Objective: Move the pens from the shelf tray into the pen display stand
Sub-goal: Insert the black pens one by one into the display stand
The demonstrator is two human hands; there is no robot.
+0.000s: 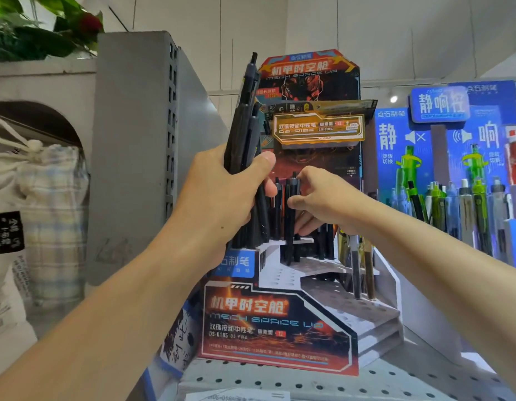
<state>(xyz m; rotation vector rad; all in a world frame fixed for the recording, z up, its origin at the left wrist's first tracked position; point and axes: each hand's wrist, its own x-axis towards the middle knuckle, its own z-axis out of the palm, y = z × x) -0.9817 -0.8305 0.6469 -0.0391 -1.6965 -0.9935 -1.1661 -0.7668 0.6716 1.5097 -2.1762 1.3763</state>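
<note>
The left hand [222, 195] keeps a tight grip on a bundle of slim black plastic pens [245, 123] just left of the stepped red-and-white cardboard pen display stand [280, 322], seemingly as supply, while the right hand [320, 198] pinches one black pen [292, 218] upright over the stand's upper holes for seating.

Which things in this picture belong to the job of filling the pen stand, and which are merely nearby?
Part of the job:
- bundle of black pens, held in the left hand
- single black pen, pinched by the right hand
- pen display stand

Merely nearby:
- blue pen display
- drawstring cloth bag
- plant
</note>
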